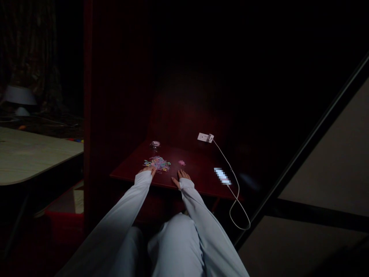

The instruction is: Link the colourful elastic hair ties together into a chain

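A loose pile of small elastic hair ties (159, 163) in pastel colours lies on a dark red tabletop (198, 181). At the pile's near edge, my left hand (148, 169) rests with its fingers reaching forward onto the ties; no tie shows clearly in its grip. My right hand (182, 177) lies on the table's front part, fingers stretched and thumb apart, holding nothing. Just beyond it sits a small pink cluster (182, 162), too small to make out. Behind the pile stands a small clear round container (155, 144).
A lit phone (222, 176) lies to the right, its white cable (238, 184) looping past the table edge up to a wall socket (205, 137). A dark red panel (88, 115) borders the left. Beyond it are a pale wooden table (34, 154) and a lamp (20, 96).
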### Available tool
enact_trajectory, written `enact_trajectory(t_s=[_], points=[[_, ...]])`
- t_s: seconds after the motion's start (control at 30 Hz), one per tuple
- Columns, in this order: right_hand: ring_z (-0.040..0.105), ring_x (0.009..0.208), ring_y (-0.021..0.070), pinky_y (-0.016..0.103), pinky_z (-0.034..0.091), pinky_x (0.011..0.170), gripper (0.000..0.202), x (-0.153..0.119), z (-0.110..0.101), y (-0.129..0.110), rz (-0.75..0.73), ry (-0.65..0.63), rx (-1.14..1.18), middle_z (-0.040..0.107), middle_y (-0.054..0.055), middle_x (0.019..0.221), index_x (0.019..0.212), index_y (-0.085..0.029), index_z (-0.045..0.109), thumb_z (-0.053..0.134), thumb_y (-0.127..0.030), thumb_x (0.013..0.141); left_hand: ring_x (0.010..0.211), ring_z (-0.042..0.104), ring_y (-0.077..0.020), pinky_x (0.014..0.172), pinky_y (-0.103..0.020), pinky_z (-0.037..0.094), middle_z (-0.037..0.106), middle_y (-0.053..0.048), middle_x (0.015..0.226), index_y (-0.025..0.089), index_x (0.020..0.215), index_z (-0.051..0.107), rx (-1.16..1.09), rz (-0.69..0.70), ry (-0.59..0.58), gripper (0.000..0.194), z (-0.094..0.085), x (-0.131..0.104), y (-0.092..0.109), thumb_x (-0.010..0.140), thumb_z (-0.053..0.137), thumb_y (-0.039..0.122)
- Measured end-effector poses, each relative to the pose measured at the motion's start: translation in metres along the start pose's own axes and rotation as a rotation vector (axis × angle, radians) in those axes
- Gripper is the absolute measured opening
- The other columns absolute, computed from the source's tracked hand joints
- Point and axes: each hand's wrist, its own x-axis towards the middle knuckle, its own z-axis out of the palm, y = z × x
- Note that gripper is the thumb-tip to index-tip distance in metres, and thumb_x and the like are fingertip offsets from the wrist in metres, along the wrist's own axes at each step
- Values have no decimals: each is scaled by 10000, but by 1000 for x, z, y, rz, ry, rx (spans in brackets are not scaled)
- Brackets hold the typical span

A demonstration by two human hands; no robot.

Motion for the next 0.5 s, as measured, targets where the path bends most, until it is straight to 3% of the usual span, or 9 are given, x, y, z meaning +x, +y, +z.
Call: enact_trajectory(t_s=[0.13,0.2,0.37,0.5], points=[[366,1595,269,376,271,1312,617,-3,5,2,-75,112,-5,419,124,1694,1606,-119,488,446,-430,1076,1008,749,-274,793,-303,506,805,-126,1102,174,1070,758,79,-232,-146,326,-6,5,16,1060,458,300],[418,1567,259,363,306,1299,581,-4,7,2,-89,156,-8,482,123,1655,1574,-133,539,472,-408,1066,1103,731,-267,848,-296,503,792,-119,1172,175,1102,756,104,-285,-198,330,-9,5,23,1074,453,301],[628,1386,225,331,453,1195,436,-10,10,-2,-49,245,-55,681,93,1473,1395,-212,709,467,-375,1072,1129,726,-281,910,-320,495,794,-124,1175,168,1142,766,128,-300,-158,395,-15,-2,34,1096,405,320],[712,1262,228,326,550,1062,390,-14,11,-7,-15,250,-125,734,82,1395,1330,-242,741,472,-350,1069,1050,747,-313,881,-353,502,806,-145,1114,169,1201,768,134,-333,-117,440,-16,-6,37,1093,388,364]])
